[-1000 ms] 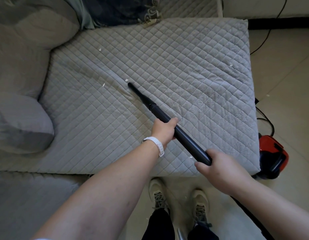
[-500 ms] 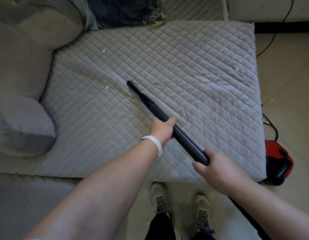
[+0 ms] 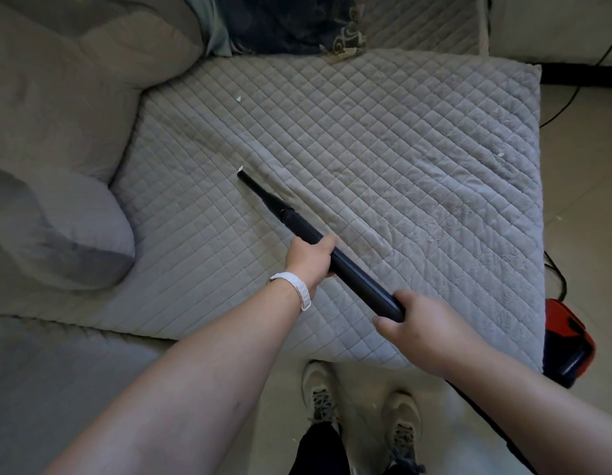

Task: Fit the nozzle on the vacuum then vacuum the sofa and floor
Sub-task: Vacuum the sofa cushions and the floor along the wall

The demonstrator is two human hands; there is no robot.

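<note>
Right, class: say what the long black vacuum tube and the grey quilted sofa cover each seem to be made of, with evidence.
The long black vacuum tube looks like hard plastic, perhaps painted metal: smooth, semi-gloss, light glinting along it. The grey quilted sofa cover is likely fabric over padding: matt, stitched diamond grid, soft creases.

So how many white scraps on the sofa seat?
3 scraps: one at the nozzle tip, one further back, one near the right edge. More may be hidden under the arms.
</note>
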